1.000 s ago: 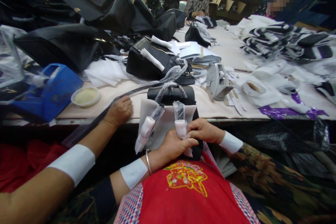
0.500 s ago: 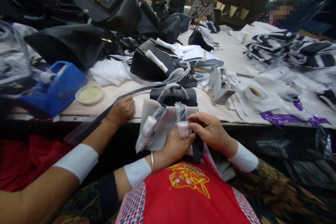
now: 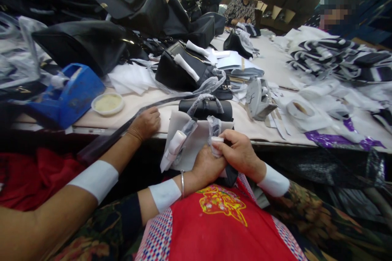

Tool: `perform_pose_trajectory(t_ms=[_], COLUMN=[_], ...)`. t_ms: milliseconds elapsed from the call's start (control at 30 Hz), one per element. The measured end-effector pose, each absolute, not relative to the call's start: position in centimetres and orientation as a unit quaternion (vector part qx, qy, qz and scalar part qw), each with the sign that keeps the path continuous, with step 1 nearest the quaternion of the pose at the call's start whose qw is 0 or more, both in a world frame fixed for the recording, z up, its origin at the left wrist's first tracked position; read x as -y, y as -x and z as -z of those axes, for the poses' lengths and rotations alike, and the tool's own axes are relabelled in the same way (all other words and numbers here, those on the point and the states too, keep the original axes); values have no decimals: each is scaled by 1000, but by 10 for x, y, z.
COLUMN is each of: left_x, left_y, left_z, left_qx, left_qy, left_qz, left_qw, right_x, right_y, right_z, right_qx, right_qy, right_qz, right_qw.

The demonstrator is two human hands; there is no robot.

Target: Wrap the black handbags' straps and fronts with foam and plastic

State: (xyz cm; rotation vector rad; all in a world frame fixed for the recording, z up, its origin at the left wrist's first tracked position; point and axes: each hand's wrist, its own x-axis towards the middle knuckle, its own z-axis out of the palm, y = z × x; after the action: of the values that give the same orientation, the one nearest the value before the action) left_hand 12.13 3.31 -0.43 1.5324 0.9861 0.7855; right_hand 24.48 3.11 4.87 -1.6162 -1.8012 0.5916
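In my lap, against the table edge, rests a black handbag (image 3: 205, 110) with its handle in clear plastic and pale sheeting over its front. One handle end is wound in a white foam wrap (image 3: 217, 147). My left hand (image 3: 208, 165) is closed around the lower part of this wrap. With thumb and fingers, my right hand (image 3: 239, 153) pinches the wrap's top edge. A second white wrap (image 3: 175, 144) covers the other handle end, to the left, with neither of my hands on it.
From the left, another person's closed hand (image 3: 147, 122) rests on the table edge by a dark strap (image 3: 122, 136). Beyond are a blue tape dispenser (image 3: 69, 98), a tub of paste (image 3: 108, 103), a black bag (image 3: 177, 69), a grey dispenser (image 3: 259, 98) and a tape roll (image 3: 298, 110).
My right hand has come in to the left, and its thumb and fingers now close on the wrap's top. The whole view has shifted slightly.
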Motion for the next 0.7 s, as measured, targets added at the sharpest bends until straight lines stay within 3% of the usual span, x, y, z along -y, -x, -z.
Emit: perform_pose_trajectory(t_ms=[400, 600, 700], left_x=[-29, -28, -27], left_y=[-119, -118, -114], left_z=[8, 7, 1], left_qx=[-429, -447, -388], left_qy=[-689, -667, -668], left_qz=[-302, -291, -288], left_qw=[500, 520, 567], right_x=[-40, -29, -9], right_y=[-244, -268, -278], right_z=[-40, -42, -41], right_qx=[620, 638, 635], right_qy=[645, 600, 622], right_qz=[-246, -351, -348], right_qw=[373, 332, 297])
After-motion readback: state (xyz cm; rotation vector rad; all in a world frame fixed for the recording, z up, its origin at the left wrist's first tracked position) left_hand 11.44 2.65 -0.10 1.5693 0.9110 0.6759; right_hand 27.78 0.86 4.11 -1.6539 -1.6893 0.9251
